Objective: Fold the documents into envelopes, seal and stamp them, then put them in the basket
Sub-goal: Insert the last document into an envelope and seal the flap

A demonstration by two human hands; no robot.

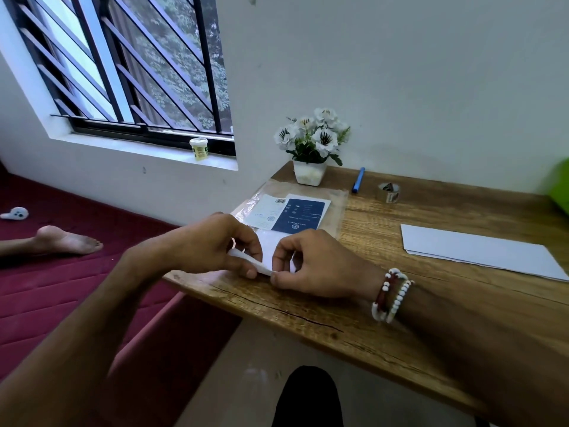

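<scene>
**Both hands pinch a folded white sheet at the table's near-left corner**

Left hand (215, 245) and right hand (311, 263) meet over the near-left corner of the wooden table (400, 303), each with its fingers curled. Between them lies a folded white sheet (267, 251). The left thumb and fingers nip its rolled-over left edge, and the right thumb and forefinger pinch the fold just beside them. The sheet rests on the tabletop and is mostly covered by the two hands. Beaded bracelets (391, 295) in white and dark red circle the right wrist.

Just behind the sheet, touching or overlapping its far edge, lies a clear plastic sleeve (334, 211) with a dark blue printed card (303, 215) and a pale label inside. Beyond the sleeve, against the wall, a small white pot of white flowers (309, 172) stands upright. To its right a blue pen (358, 180) lies on the wood, and near that stands a roll of clear tape (388, 192). Well to the right of the hands a flat white envelope (480, 251) lies on the table, apart from everything else. A bright green object (562, 183) shows at the right edge of the view; it is too cut off to tell what it is.

Left of the table a dark red mat (61, 291) covers the floor, with a bare foot (69, 241) resting on it and a small white object (15, 213) farther back. A small jar (199, 148) stands on the sill of the barred window (138, 72).
</scene>
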